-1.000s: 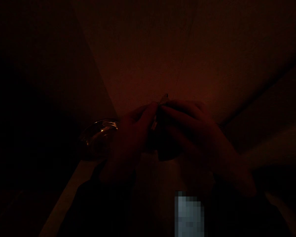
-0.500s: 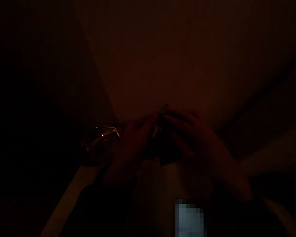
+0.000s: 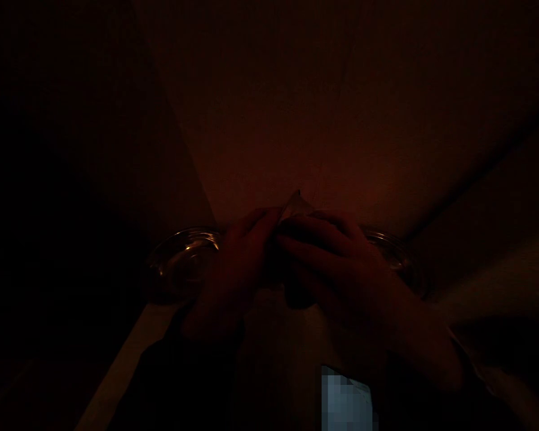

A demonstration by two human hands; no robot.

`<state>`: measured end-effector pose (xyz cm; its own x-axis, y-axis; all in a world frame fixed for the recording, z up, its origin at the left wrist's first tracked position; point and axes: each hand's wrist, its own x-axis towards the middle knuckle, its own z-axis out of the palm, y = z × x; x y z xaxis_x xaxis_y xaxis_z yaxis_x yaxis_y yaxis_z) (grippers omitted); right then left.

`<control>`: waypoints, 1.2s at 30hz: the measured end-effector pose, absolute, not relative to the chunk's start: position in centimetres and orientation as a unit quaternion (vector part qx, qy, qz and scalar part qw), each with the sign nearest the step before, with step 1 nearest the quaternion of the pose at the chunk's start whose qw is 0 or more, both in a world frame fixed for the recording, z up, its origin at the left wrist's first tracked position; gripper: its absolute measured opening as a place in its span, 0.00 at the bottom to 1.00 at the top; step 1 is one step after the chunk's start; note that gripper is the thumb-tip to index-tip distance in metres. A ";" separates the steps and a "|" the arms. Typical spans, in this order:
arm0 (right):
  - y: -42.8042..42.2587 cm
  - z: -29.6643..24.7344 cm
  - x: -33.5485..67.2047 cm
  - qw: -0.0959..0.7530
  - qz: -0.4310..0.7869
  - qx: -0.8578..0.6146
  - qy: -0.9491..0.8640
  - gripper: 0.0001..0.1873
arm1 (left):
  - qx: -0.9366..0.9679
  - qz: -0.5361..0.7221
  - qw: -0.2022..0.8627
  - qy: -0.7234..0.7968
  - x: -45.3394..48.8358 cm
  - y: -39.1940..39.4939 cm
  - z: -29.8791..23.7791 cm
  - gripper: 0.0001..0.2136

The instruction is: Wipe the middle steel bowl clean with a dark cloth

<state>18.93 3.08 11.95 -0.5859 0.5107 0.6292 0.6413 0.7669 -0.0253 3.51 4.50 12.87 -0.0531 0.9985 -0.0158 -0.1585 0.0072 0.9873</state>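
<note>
The light is very dim and reddish. My left hand [image 3: 247, 248] and my right hand [image 3: 332, 248] are close together at the middle of the view, fingers bent inward. Between their fingertips rises the pointed corner of a thin, flat, dark piece [image 3: 296, 205]; the rest of it is hidden by the fingers and shadow, and its kind cannot be made out. A shiny round bowl [image 3: 179, 257] sits just left of my left hand. Behind my right wrist shows part of a second shiny bowl [image 3: 395, 257].
A pale wall-like surface [image 3: 269, 120] stands behind the hands. Along the lower left runs a light strip or edge [image 3: 121, 365]. A bright, blurred-out bluish rectangle [image 3: 347, 401] is at the bottom, below the right hand. Deep shadow fills the left side.
My right hand has moved slightly left and down, nearer the left hand. The thin piece's corner now looks wider, and the right-hand bowl has come into sight.
</note>
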 end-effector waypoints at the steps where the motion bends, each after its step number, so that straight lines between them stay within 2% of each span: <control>1: 3.2 11.9 18.9 0.320 -0.100 -0.329 -0.883 0.18 | 0.440 0.548 0.530 0.475 3.5 4.5 12.9 0.09; 9: 4.3 12.1 19.4 0.355 -0.060 -0.432 -0.827 0.21 | 0.433 0.522 0.535 0.504 4.0 4.5 13.8 0.09; 16: 3.5 12.4 19.3 0.342 -0.083 -0.368 -0.860 0.19 | 0.437 0.535 0.535 0.487 3.9 4.4 13.8 0.10; 23: 4.5 12.3 19.9 0.365 -0.045 -0.443 -0.818 0.22 | 0.459 0.538 0.528 0.470 3.8 4.7 12.9 0.11; 31: 3.0 12.4 19.0 0.326 -0.090 -0.354 -0.872 0.19 | 0.433 0.539 0.527 0.494 3.8 4.5 13.7 0.10; 36: 3.9 12.2 19.3 0.343 -0.074 -0.416 -0.839 0.19 | 0.452 0.536 0.528 0.478 3.8 4.5 13.4 0.09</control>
<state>19.26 3.86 12.25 -0.4189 0.6464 0.6377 0.7482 0.6436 -0.1609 3.83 4.50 13.36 -0.0324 0.9993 -0.0206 -0.1333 0.0161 0.9909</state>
